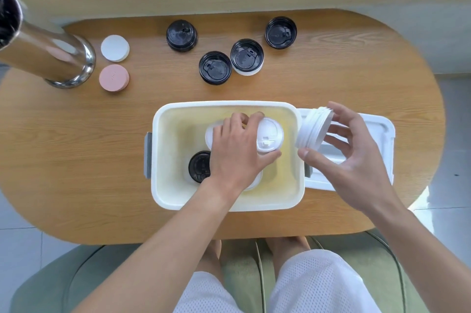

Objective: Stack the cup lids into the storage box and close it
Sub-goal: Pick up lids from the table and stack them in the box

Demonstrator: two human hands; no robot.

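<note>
An open white storage box (163, 149) stands on the wooden table in front of me. My left hand (237, 152) reaches into it and grips a white cup lid (270, 134) above other white lids on the box floor. A black lid (198, 166) lies inside at the lower left. My right hand (349, 157) holds a tilted stack of white lids (313, 129) just right of the box, over the box's white cover (379, 131). Several black lids lie beyond the box: (181, 35), (215, 68), (246, 56), (280, 32).
A shiny metal cylinder (48, 55) stands at the table's far left. Beside it lie a white disc (115, 48) and a pink disc (114, 79). A pale wall ledge runs behind the table. My knees and a green seat are below the near edge.
</note>
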